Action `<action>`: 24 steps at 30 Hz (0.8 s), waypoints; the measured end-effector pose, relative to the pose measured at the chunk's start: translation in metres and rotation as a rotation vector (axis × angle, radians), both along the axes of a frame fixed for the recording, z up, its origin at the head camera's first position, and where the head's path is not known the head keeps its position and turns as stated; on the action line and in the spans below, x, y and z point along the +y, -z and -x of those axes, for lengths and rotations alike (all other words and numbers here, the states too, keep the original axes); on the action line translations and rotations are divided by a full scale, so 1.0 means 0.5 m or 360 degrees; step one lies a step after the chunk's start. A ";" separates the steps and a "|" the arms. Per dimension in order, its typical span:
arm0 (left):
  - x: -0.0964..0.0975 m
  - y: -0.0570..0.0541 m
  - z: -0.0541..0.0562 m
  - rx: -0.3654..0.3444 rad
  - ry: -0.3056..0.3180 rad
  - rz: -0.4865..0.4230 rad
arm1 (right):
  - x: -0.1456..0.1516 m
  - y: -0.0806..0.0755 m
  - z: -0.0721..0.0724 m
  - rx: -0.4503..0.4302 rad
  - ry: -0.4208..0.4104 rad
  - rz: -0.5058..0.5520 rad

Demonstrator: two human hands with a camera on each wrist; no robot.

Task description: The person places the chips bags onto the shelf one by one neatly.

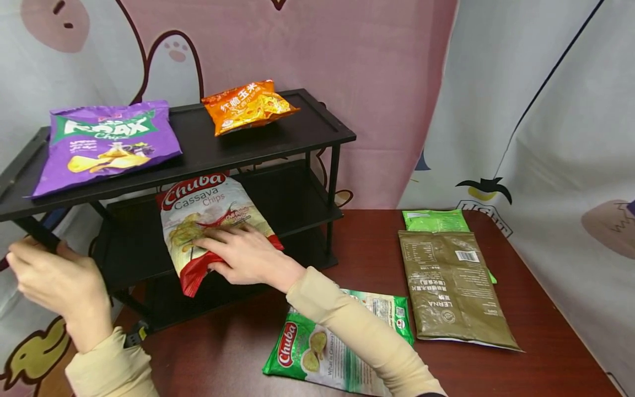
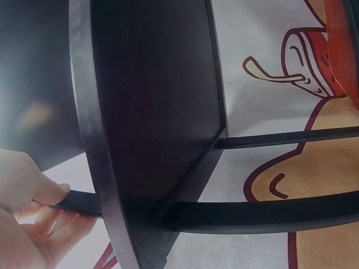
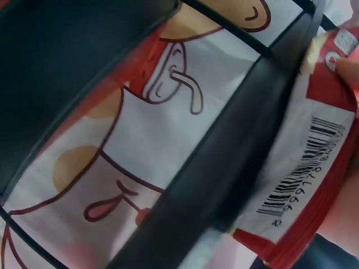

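Note:
A black shelf rack [image 1: 278,138] stands on the table. My left hand [image 1: 64,286] grips its front left post [image 2: 81,203], with thumb and fingers on either side of it. My right hand [image 1: 248,253] holds a red and cream bag of cassava chips [image 1: 203,204] by its lower part, the fingers lying across its printed front. The bag is tilted, its top end under the upper shelf and over the middle one. In the right wrist view, the barcode [image 3: 305,168] shows on the bag's back beside a dark shelf edge.
On the top shelf lie a purple chip bag [image 1: 109,143] and an orange snack bag [image 1: 245,107]. A green chip bag [image 1: 317,353] lies on the table [image 1: 208,358] under my right forearm. Farther right, a brown bag [image 1: 451,286] overlaps a bright green packet [image 1: 436,220].

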State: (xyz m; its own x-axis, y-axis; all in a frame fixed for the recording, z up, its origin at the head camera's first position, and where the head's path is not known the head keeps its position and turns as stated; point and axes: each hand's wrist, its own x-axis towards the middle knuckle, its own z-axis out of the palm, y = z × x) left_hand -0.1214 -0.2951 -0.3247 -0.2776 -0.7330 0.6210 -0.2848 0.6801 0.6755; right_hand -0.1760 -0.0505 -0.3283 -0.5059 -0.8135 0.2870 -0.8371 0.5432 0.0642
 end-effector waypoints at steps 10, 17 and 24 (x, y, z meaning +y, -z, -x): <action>0.001 0.001 0.003 0.0000 -0.0002 -0.0004 | -0.014 0.016 0.000 0.0122 0.0094 -0.0017; 0.003 0.001 0.002 0.0005 0.0013 0.0014 | 0.004 0.035 -0.027 0.0692 0.0066 0.0178; 0.004 0.000 0.002 0.0019 0.0019 0.0024 | 0.015 0.051 -0.051 0.0975 0.0005 0.0233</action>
